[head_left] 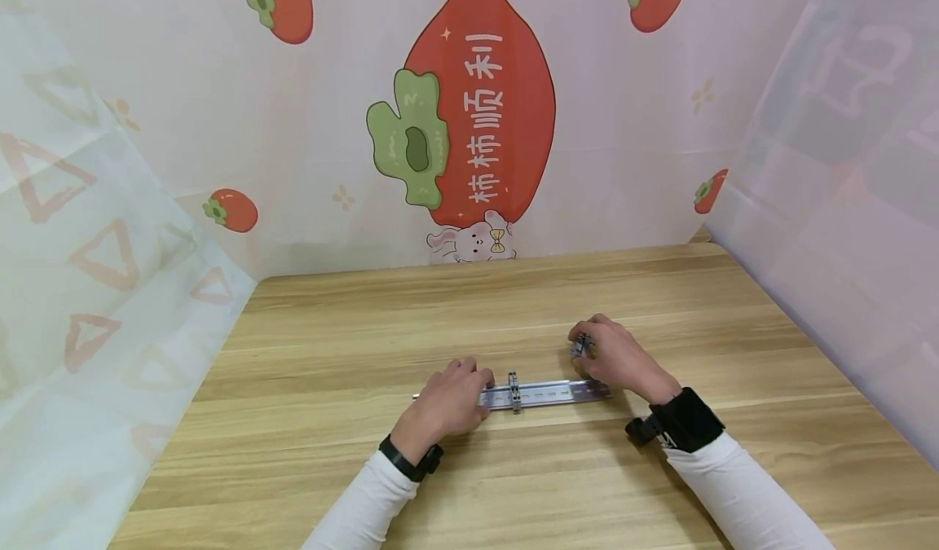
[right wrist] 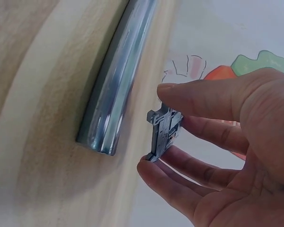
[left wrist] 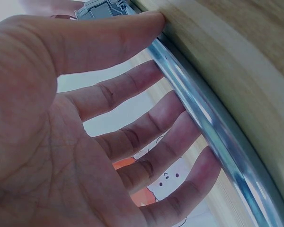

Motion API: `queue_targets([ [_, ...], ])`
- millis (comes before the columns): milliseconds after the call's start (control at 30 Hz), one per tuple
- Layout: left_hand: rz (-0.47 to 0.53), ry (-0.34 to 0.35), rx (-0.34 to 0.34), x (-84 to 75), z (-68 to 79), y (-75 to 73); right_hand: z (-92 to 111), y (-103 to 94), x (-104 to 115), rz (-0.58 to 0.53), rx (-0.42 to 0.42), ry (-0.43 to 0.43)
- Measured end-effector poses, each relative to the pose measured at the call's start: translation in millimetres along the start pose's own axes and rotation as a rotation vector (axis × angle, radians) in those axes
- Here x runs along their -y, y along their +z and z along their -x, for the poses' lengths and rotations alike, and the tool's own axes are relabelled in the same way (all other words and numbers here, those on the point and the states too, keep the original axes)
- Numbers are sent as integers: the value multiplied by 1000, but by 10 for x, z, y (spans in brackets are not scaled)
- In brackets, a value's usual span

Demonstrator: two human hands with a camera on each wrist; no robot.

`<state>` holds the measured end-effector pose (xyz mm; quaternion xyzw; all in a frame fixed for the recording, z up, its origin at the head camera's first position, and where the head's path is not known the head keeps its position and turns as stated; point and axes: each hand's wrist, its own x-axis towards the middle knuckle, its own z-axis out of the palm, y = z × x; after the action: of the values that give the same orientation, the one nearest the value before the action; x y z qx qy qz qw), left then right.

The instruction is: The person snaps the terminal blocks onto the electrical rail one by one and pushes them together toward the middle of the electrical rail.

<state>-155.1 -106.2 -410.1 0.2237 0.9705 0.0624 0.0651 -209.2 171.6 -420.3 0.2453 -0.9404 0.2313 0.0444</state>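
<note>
A slotted metal DIN rail (head_left: pixel 550 393) lies across the wooden table. My left hand (head_left: pixel 452 398) holds it near its left end, thumb along the near edge and fingertips against the far edge. Beside that hand, a narrow grey terminal block (head_left: pixel 514 393) sits across the rail; part of it also shows past the thumb in the left wrist view. Just beyond the rail's right end, my right hand (head_left: pixel 619 357) pinches another grey terminal block (right wrist: pixel 164 132) between thumb and fingertips, apart from the rail.
The wooden tabletop (head_left: pixel 308 346) runs back to a printed cloth backdrop (head_left: pixel 330 110). Hanging cloth also borders the left and right sides. Dark straps with small cameras are on both wrists.
</note>
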Motion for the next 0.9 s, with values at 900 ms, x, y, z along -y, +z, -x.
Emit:
queue_targets([
  [900, 13, 18, -11, -1, 18, -11, 27, -42, 91, -43, -43, -62],
])
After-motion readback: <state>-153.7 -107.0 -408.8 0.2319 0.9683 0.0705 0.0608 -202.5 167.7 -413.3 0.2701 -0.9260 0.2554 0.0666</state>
